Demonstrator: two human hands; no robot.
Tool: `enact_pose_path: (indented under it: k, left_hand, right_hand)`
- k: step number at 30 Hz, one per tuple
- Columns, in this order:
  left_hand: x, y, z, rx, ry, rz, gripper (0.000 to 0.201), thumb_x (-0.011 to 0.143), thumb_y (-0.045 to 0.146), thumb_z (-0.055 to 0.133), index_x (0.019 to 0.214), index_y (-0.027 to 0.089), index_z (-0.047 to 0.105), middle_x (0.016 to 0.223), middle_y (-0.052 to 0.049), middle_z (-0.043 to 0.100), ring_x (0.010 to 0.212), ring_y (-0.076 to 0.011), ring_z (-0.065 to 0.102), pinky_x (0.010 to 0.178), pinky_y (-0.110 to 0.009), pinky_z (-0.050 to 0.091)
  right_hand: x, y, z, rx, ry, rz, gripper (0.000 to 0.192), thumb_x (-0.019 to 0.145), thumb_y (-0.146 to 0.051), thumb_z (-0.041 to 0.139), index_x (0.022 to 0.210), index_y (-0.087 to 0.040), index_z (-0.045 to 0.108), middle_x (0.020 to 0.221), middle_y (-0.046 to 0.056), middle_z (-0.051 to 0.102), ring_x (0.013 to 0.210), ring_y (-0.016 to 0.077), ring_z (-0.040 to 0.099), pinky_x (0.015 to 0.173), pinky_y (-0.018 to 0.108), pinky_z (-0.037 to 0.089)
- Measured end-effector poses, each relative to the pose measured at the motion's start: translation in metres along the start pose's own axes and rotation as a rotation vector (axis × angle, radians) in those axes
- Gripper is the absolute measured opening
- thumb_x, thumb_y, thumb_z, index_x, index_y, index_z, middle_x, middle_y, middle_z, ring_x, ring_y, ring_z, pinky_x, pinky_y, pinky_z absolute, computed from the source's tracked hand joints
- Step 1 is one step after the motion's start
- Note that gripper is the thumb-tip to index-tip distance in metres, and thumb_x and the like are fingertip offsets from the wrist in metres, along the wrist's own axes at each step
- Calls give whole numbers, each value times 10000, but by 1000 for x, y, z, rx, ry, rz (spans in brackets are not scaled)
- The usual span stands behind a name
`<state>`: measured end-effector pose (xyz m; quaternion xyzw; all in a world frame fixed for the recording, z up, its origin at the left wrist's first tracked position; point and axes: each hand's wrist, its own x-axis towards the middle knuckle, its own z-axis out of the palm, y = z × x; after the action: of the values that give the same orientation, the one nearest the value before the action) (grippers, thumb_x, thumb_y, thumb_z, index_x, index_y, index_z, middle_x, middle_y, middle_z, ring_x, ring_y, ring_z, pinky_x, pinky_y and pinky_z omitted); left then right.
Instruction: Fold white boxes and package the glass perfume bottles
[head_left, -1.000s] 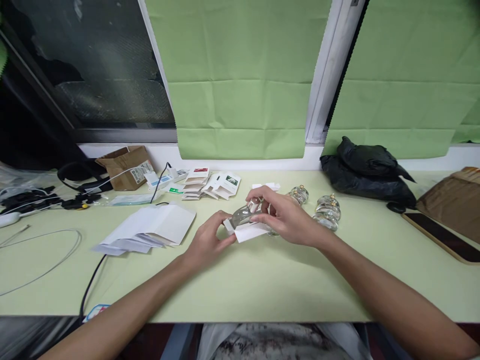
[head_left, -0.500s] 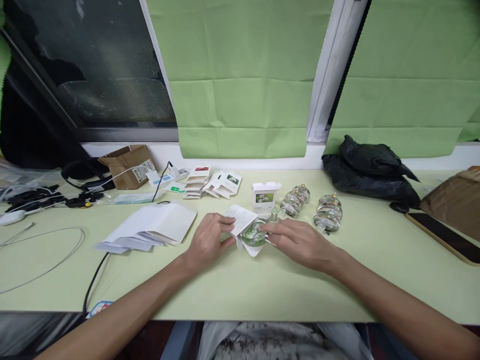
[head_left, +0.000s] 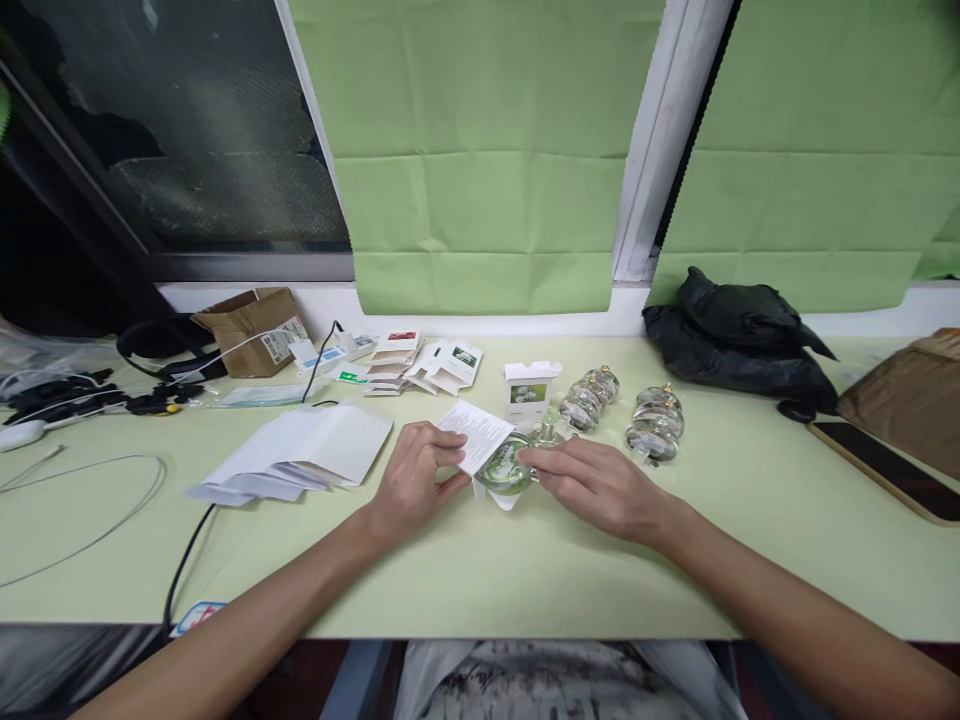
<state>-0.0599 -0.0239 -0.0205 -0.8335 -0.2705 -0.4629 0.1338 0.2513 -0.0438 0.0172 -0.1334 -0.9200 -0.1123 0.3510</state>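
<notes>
Left hand (head_left: 415, 478) rests on the table (head_left: 525, 570) near its middle, fingers curled, thumb and fingertips pinching the lower left edge of a printed paper leaflet (head_left: 475, 432). The leaflet is lifted at an angle, its far corner raised toward the window. Right hand (head_left: 600, 485) lies palm down just to the right, fingers stretched and held close together, fingertips touching the right side of a round clear glass bottle (head_left: 507, 466). The bottle lies on the table between the two hands, partly under the leaflet's right edge, on a bit of white card; a greenish tint shows through the glass. Whether the right hand actually grips the bottle or only steadies it, I cannot tell. Just behind the bottle stands a small white box (head_left: 529, 389) with its top flaps open and a picture on the front. To the right of the box, two rows of similar glass bottles (head_left: 655, 421) lie on their sides, close to each other and apart from the hands. Left of the left hand, a loose pile of white paper sheets (head_left: 300, 452); behind it, a fan of small flat cards (head_left: 424, 366). Far left: a brown cardboard box (head_left: 251, 330) and black cables. At the right rear, a crumpled black bag (head_left: 739, 340). A dark flat phone (head_left: 881, 468) lies near the right edge.
</notes>
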Motion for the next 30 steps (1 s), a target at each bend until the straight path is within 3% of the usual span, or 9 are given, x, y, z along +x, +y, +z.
enact_pose_path:
  k: [6, 11, 19, 24, 30]
  left_hand:
    - [-3, 0, 1, -36, -24, 24, 310, 886, 167, 789, 1105, 243, 582, 1098, -96, 754, 978, -257, 712, 839, -450, 557]
    - [3, 10, 0, -150, -116, -132, 353, 914, 208, 773, 1209, 232, 580, 1066, -88, 719, 935, -238, 682, 766, -377, 560]
    - [11, 20, -3, -340, -203, -430, 268, 995, 260, 671, 1254, 239, 601, 1165, -78, 705, 1039, -221, 683, 831, -339, 567]
    - [8, 17, 0, -464, -224, -689, 209, 978, 379, 705, 1107, 234, 627, 1054, -48, 701, 994, -223, 700, 717, -292, 557]
    - [12, 17, -4, -532, -256, -793, 252, 961, 423, 720, 1069, 228, 602, 1077, -44, 703, 1019, -225, 706, 813, -320, 574]
  right_hand:
    - [2, -7, 2, -14, -71, 75, 208, 1048, -93, 484, 1106, -238, 620, 1393, 127, 692, 1081, 256, 688, 874, 436, 593]
    - [13, -8, -2, 161, -71, 262, 217, 1075, -130, 487, 1238, -247, 568, 1351, 129, 672, 1249, 272, 618, 996, 459, 562]
    - [57, -3, -12, 332, -30, 503, 285, 1086, -216, 532, 1362, -278, 498, 1201, 86, 690, 1095, 254, 626, 902, 395, 515]
    - [80, 2, -9, 346, -112, 534, 67, 1086, -234, 494, 1152, -250, 496, 1122, 60, 690, 980, 224, 626, 779, 324, 444]
    - [94, 8, -18, 378, -245, 528, 62, 1051, -216, 493, 995, -242, 505, 904, -9, 687, 776, 167, 576, 689, 279, 350]
